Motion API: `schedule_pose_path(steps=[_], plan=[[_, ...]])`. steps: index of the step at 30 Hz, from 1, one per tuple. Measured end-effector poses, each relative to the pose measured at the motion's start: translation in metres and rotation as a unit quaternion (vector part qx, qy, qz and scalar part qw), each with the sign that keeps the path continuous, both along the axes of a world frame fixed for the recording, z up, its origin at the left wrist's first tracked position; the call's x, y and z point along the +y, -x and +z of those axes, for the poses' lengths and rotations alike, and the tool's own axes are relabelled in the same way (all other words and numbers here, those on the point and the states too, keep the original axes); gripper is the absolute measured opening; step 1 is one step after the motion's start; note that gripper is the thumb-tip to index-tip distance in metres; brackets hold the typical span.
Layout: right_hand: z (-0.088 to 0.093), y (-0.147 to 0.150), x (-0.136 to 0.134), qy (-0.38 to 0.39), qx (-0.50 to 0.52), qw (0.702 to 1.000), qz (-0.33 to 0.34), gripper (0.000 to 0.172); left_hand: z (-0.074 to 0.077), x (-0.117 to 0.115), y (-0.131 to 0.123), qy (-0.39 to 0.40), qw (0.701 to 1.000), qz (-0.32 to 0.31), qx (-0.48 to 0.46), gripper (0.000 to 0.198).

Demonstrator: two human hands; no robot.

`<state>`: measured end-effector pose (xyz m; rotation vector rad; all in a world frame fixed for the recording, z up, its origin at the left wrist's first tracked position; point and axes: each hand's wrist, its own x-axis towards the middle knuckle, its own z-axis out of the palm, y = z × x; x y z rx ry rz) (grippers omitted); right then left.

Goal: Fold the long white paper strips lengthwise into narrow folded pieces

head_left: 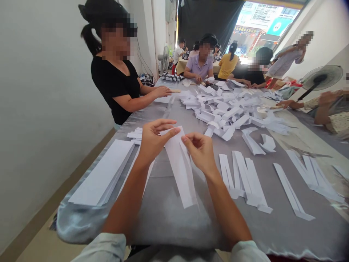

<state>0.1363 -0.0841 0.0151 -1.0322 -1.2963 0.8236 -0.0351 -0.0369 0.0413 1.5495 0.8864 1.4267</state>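
A long white paper strip with a lengthwise fold hangs between my hands, its lower end just over the grey cloth. My left hand pinches its top edge, thumb across the front and fingers behind. At the strip's upper right edge, the thumb and curled fingers of my right hand grip the paper. Left of my left forearm lies a stack of flat white paper strips. Some folded paper strips rest to the right of my right hand.
A grey satin cloth covers the table. Beyond my hands spreads a heap of folded papers. At the left edge stands a co-worker in black; others sit around the far side. Scissors lie at right, near a standing fan.
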Motion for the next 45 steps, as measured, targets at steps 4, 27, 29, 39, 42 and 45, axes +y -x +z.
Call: schedule_pose_path(steps=[4, 27, 29, 39, 42, 45], plan=[[-0.0037, -0.0009, 0.0023, 0.015, 0.034, 0.999, -0.001, 0.032, -0.0023, -0.0004, -0.0013, 0.063, 0.998, -0.026, 0.007, 0.041], [-0.0008, -0.0059, 0.0031, 0.07, -0.008, 0.994, 0.078, 0.043, -0.0078, 0.0024, -0.0049, 0.085, 0.995, -0.019, -0.049, 0.057], [-0.0019, -0.0057, 0.0034, 0.057, -0.005, 0.996, 0.063, 0.043, -0.0067, 0.0019, -0.0046, 0.098, 0.993, -0.034, -0.048, 0.062], [0.002, -0.0029, 0.0022, 0.046, 0.002, 0.998, 0.047, 0.048, -0.0051, -0.0017, -0.0089, 0.075, 0.995, -0.025, -0.058, 0.055], [0.0032, -0.0051, 0.0013, 0.054, -0.02, 0.996, 0.067, 0.05, -0.0025, -0.0022, -0.0091, 0.074, 0.996, -0.013, -0.053, 0.054], [0.0, -0.0052, 0.0015, 0.046, -0.027, 0.997, 0.049, 0.051, -0.001, -0.0035, -0.0089, 0.09, 0.994, -0.029, -0.049, 0.059]])
